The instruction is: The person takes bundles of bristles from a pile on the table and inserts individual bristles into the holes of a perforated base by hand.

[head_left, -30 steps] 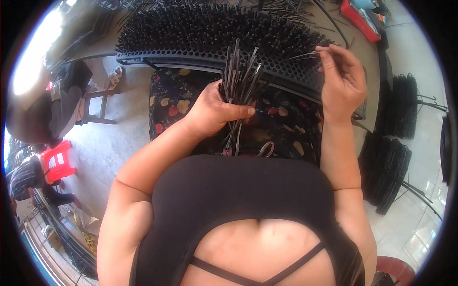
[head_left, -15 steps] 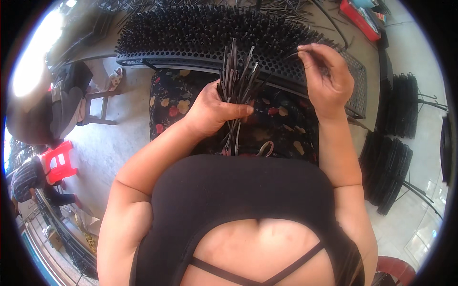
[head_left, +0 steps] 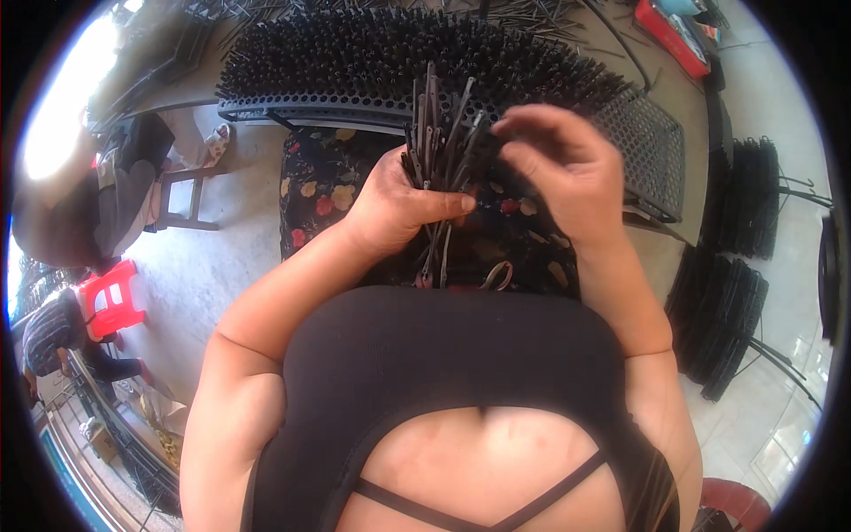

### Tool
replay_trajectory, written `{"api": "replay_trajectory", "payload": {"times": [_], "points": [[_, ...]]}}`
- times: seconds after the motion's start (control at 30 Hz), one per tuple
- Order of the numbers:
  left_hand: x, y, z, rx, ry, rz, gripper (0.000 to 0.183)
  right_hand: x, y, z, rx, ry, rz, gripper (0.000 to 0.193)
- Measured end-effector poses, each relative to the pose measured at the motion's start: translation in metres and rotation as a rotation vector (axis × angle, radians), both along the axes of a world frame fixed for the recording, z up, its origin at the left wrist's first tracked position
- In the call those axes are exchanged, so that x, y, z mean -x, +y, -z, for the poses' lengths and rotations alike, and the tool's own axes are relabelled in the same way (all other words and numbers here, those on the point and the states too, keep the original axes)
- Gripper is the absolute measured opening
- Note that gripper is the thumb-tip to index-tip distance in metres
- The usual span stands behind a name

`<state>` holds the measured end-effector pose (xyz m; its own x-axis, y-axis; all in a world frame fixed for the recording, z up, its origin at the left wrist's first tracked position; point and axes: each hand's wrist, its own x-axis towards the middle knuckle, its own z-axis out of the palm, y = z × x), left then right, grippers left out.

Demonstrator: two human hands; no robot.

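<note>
My left hand [head_left: 399, 202] is closed round a bundle of thin dark metal strips [head_left: 432, 146], with its thumb lying across the front. The strips stand roughly upright and fan out at the top; several have small holes near their ends. Their lower ends show below the hand, close to my body. Just right of the bundle's top is my right hand [head_left: 567, 168], slightly blurred. Its fingers are curled, thumb and forefinger apart, with nothing visible between them. Beyond both hands stands a black perforated metal rack [head_left: 651, 155], densely filled with upright dark strips [head_left: 372, 58].
Floral dark cloth [head_left: 319, 191] covers my lap below the rack. Loose strips lie behind it. A red box [head_left: 669, 35] sits at the far right, above stacks of black wire-like parts [head_left: 722, 324]. Left are a red stool [head_left: 113, 297] and other people [head_left: 53, 332].
My right hand has moved left and slightly down, from the rack's right part to beside the bundle, its thumb and forefinger parting. My left hand and the bundle stay almost still.
</note>
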<state>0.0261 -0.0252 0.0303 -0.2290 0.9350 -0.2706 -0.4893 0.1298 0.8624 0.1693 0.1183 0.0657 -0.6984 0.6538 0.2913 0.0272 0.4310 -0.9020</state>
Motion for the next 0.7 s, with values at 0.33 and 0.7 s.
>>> {"api": "replay_trajectory", "payload": {"times": [0.33, 0.7], "points": [[-0.003, 0.003, 0.004, 0.057, 0.015, 0.025, 0.027, -0.016, 0.051, 0.009, -0.32, 0.306, 0.3, 0.026], [-0.005, 0.005, 0.007, 0.021, -0.006, 0.041, 0.028, -0.01, 0.052, 0.007, -1.003, -0.004, 0.275, 0.023]]}}
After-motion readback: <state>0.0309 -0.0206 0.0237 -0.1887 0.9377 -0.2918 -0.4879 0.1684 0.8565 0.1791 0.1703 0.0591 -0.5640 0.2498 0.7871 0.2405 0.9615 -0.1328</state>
